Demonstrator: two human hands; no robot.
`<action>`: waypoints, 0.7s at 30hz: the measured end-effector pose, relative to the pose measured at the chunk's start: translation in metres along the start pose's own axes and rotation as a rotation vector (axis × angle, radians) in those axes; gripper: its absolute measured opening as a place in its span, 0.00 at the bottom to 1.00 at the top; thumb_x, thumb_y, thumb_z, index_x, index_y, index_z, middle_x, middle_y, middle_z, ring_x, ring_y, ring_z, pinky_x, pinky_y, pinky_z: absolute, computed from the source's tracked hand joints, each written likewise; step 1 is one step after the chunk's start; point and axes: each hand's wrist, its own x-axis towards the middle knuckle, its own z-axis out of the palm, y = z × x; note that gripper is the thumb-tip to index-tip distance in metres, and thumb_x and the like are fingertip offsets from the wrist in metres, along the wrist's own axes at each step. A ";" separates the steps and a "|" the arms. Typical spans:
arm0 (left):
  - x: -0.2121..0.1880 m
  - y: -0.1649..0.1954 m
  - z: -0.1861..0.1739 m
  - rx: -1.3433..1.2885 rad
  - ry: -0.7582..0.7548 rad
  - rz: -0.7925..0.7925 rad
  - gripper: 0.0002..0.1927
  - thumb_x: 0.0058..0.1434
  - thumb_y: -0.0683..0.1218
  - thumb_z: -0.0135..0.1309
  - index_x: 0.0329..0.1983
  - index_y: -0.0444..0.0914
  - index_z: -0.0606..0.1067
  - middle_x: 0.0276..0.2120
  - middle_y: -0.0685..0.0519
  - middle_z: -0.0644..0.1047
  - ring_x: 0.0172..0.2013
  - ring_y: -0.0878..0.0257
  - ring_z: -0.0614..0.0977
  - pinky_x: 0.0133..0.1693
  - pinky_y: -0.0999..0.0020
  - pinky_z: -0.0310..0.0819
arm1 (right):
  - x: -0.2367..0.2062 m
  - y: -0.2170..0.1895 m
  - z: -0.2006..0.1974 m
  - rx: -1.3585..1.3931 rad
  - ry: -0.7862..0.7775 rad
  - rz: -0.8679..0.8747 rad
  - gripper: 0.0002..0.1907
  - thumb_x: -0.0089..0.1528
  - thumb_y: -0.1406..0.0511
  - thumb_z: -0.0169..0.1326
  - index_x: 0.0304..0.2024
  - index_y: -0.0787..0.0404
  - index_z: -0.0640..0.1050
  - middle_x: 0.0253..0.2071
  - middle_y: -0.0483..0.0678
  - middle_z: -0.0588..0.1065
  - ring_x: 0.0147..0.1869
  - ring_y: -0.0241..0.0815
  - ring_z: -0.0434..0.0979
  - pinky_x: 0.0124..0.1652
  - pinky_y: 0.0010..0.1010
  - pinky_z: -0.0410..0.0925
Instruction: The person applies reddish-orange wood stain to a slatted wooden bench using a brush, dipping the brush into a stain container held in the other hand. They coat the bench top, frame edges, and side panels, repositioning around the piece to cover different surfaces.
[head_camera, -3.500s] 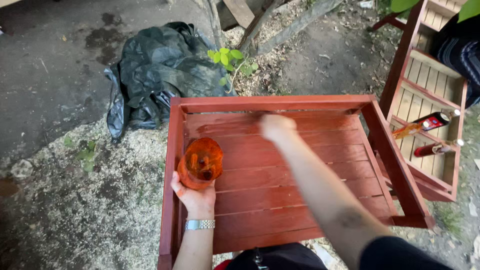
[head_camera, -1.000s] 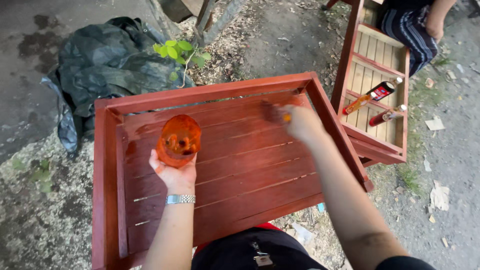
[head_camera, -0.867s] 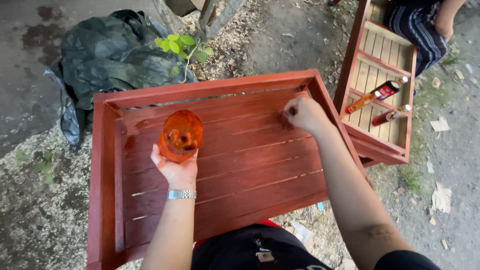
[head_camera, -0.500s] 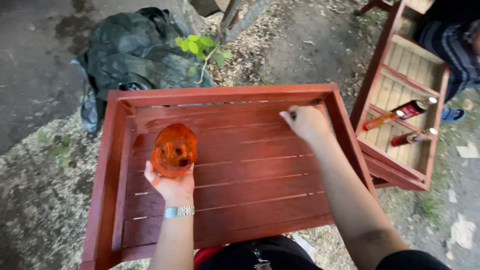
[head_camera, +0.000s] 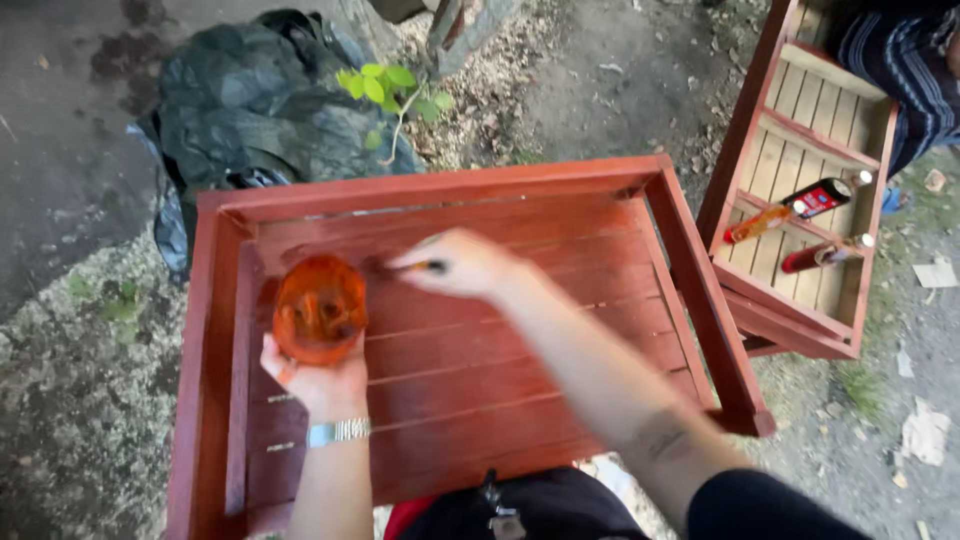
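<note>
**Brush over a red slatted crate, cup of stain held beside it**

The left hand (head_camera: 318, 378) sits at lower left of centre, its grip wrapped from below around an orange plastic cup (head_camera: 320, 308). The cup's open mouth faces up toward the camera, and its inside is streaked with reddish-brown liquid. A metal watch band (head_camera: 338, 432) circles the wrist below it.

The right hand (head_camera: 462, 263) is in the middle of the frame, just right of the cup, and badly blurred. Its grip is clenched on what appears to be a small brush (head_camera: 415, 266). Only a short dark and orange stub shows past the fingers. Its long axis runs roughly level across the frame, with the tip pointing left toward the cup, close to the cup's upper right rim. Whether the tip touches the wood cannot be made out.

Both hands are above a large red wooden crate (head_camera: 700, 300) with a slatted bottom, which fills the centre. Its near edge is hidden by the person's dark clothing at the bottom of the frame.

At upper right stands a second crate (head_camera: 775, 130), paler inside. It is cut off by the top edge. Two bottles (head_camera: 805, 200) lie in it, their long axes slanting from lower left to upper right. A striped sleeve (head_camera: 905, 70) of another person shows in the upper right corner. A black plastic sheet (head_camera: 260, 110) lies crumpled at upper left, with a green seedling (head_camera: 385, 85) beside it.
</note>
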 end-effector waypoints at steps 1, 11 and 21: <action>0.003 0.000 -0.002 0.004 0.054 -0.019 0.41 0.55 0.69 0.50 0.70 0.50 0.66 0.72 0.52 0.66 0.71 0.48 0.67 0.66 0.38 0.64 | -0.014 0.018 -0.021 -0.021 -0.045 0.002 0.14 0.65 0.61 0.59 0.53 0.53 0.82 0.51 0.51 0.83 0.54 0.48 0.85 0.53 0.36 0.75; 0.016 -0.017 0.004 0.003 0.122 -0.117 0.40 0.53 0.70 0.50 0.68 0.52 0.67 0.70 0.56 0.67 0.69 0.50 0.68 0.62 0.39 0.65 | -0.131 0.082 -0.183 -0.436 -0.202 0.541 0.11 0.55 0.64 0.59 0.40 0.53 0.86 0.38 0.47 0.84 0.42 0.46 0.86 0.46 0.38 0.76; 0.010 -0.005 0.008 0.030 0.143 -0.122 0.40 0.52 0.70 0.51 0.67 0.52 0.68 0.70 0.55 0.67 0.69 0.50 0.68 0.64 0.40 0.65 | 0.035 0.029 -0.054 -0.027 -0.359 0.222 0.09 0.64 0.61 0.57 0.43 0.55 0.84 0.35 0.46 0.85 0.38 0.40 0.85 0.41 0.34 0.76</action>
